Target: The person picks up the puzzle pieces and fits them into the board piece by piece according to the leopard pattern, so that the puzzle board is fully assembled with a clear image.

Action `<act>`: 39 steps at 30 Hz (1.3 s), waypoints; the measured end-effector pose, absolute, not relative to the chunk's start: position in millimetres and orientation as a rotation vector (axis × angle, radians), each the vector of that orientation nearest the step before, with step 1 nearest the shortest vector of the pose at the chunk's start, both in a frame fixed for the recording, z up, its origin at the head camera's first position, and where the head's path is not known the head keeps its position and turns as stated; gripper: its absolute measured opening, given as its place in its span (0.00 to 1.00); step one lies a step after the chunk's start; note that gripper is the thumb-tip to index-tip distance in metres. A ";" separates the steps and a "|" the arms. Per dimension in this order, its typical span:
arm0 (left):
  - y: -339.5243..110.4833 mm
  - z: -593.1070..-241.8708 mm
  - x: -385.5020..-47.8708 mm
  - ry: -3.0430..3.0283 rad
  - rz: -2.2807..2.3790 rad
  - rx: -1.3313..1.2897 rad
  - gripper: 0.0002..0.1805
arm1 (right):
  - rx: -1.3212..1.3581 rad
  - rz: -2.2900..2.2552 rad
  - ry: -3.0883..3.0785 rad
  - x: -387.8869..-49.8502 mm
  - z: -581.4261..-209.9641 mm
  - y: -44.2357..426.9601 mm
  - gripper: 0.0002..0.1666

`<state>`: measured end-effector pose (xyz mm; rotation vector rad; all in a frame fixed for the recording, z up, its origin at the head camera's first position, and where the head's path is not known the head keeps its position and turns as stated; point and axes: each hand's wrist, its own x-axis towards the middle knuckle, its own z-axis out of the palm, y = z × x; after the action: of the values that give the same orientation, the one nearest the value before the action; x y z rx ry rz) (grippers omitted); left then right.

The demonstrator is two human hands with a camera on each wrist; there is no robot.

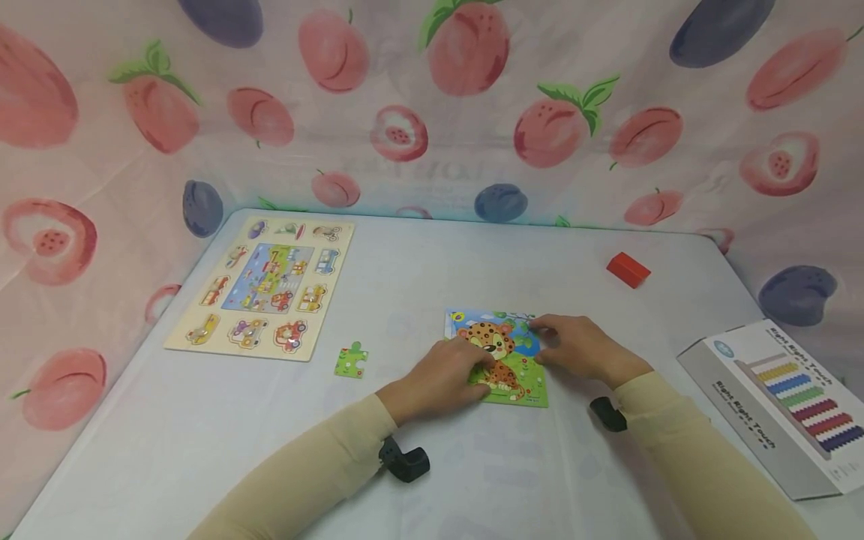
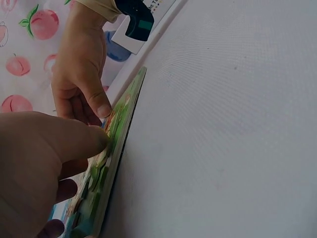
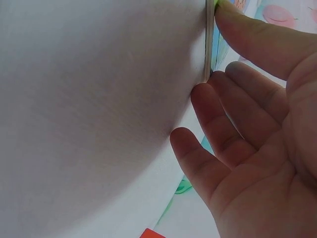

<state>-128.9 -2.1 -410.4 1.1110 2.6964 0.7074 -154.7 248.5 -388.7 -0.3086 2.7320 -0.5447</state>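
Observation:
A jigsaw puzzle with a spotted leopard cub on green grass lies flat on the white table. My left hand covers its left part, its thumb touching the surface. Below that thumb, in the left wrist view, some pieces look slightly raised. My right hand is at the puzzle's right edge. In the right wrist view its thumb reaches the edge while the other fingers spread loosely on the table side. A loose green puzzle piece lies to the left. The puzzle's left side is partly hidden by my left hand.
A wooden peg board with vehicle pictures lies at the back left. Toward the back right is a small red block. A white box with "Right Right Touch" print stands at the right edge. Fruit-patterned cloth hangs behind.

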 end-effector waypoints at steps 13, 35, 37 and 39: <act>-0.6 -412.5 -129.4 2.727 0.687 1.107 0.18 | -0.317 -0.544 2.727 -154.8 -389.3 248.0 0.35; 3.7 -414.8 -133.4 2.670 0.762 1.091 0.14 | -0.317 -0.564 2.733 -154.1 -388.0 248.3 0.34; 4.3 -414.5 -133.4 2.653 0.778 1.087 0.14 | -0.319 -0.563 2.735 -153.7 -387.9 248.1 0.34; 4.7 -414.0 -133.4 2.641 0.785 1.085 0.14 | -0.320 -0.562 2.737 -153.6 -388.0 248.0 0.34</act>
<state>-133.4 4.7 -414.0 1.0854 2.6409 0.7848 -153.6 248.0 -388.0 -0.3204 2.7367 -0.5621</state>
